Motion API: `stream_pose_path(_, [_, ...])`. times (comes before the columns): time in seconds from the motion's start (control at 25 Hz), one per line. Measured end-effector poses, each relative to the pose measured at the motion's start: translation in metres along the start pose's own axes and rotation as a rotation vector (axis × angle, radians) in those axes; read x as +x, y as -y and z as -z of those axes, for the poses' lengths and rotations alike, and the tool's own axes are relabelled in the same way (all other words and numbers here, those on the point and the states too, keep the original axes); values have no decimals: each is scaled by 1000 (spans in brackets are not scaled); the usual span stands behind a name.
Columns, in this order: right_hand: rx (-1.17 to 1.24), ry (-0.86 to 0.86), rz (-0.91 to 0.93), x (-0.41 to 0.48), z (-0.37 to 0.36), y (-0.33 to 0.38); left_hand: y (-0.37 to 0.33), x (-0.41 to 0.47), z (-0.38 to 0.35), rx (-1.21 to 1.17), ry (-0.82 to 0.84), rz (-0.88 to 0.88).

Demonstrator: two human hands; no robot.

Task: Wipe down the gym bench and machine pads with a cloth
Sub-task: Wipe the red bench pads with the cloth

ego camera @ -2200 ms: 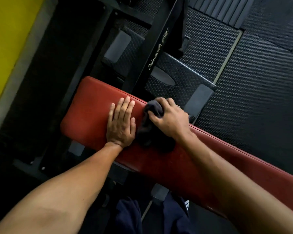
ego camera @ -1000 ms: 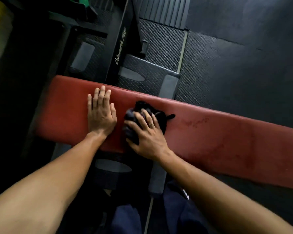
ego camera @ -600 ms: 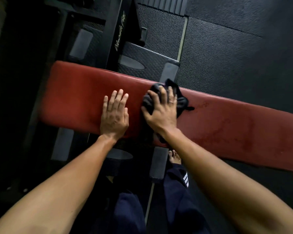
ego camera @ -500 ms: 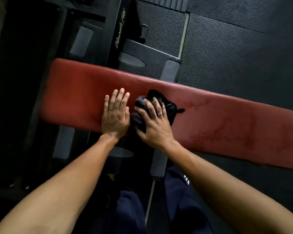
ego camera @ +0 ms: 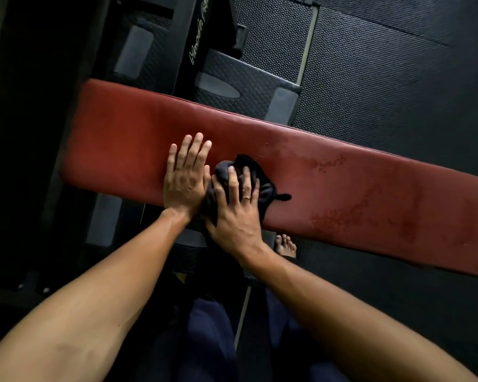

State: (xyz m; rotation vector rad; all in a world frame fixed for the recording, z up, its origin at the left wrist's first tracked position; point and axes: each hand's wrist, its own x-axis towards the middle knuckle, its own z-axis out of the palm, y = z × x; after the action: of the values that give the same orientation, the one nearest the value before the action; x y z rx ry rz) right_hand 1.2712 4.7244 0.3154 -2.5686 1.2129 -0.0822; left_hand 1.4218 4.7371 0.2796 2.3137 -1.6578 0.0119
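Observation:
A long red padded bench [ego camera: 342,186] runs across the view from upper left to lower right, with darker damp-looking blotches on its right half. My left hand [ego camera: 186,177] lies flat on the pad, fingers straight and together. Right beside it, my right hand [ego camera: 236,208] presses a bunched dark cloth [ego camera: 262,179] onto the near edge of the bench, fingers spread over it and slightly curved. A ring shows on one finger. The cloth sticks out beyond the fingertips and to the right.
Behind the bench stands a black machine frame [ego camera: 193,40] with lettering and a quilted black pad [ego camera: 240,81]. Textured black rubber mats [ego camera: 384,78] cover the floor. My bare foot [ego camera: 286,245] and dark trouser legs [ego camera: 204,340] are below the bench.
My right hand has drawn the cloth back toward the bench's near edge, against my left hand. The left hand stays flat in the same spot.

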Motion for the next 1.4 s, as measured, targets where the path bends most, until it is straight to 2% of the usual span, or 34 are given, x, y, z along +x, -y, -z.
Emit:
stream_pose_path(0.08, [-17,-13,110,-7,-1,-17,-1,2,1,-10,-2,-6])
stream_pose_path(0.2, [-177,-30,291,-48,9,-85,-6,1,7,-51,21,28])
stream_pose_path(0.28, [-226,-50,280,-76,19,-123,-7,2,8,-64,26,31])
stream_pose_path(0.4, [-158,-28,134,-64,18,-95,-6,1,6,-43,19,32])
stream_pose_path(0.56, [-14,3,189,-2,-4,-19,-3,1,3,1,11,14])
stream_pose_path(0.72, [-27,20,301,-17,15,-72,-7,2,6,4,28,17])
stream_pose_path(0.8, [-62,21,266,-36,33,-113,-14,7,9,-27,20,39])
stream_pose_path(0.92, [-61,-7,111,-34,48,-152,-34,17,7,-62,16,3])
stream_pose_path(1.04, [-28,-33,-90,28,50,-144,-56,33,-2,-61,13,14])
stream_pose_path(1.12, [24,3,-160,67,48,-121,-67,46,-10,-56,11,-11])
stream_pose_path(1.24, [25,29,13,52,44,-117,-75,60,-15,-81,26,-63])
stream_pose_path(1.32, [-2,65,156,16,52,-143,-81,66,-14,-115,29,-27])
stream_pose_path(1.4, [-8,74,205,1,66,-179,-90,72,-14,-164,31,38])
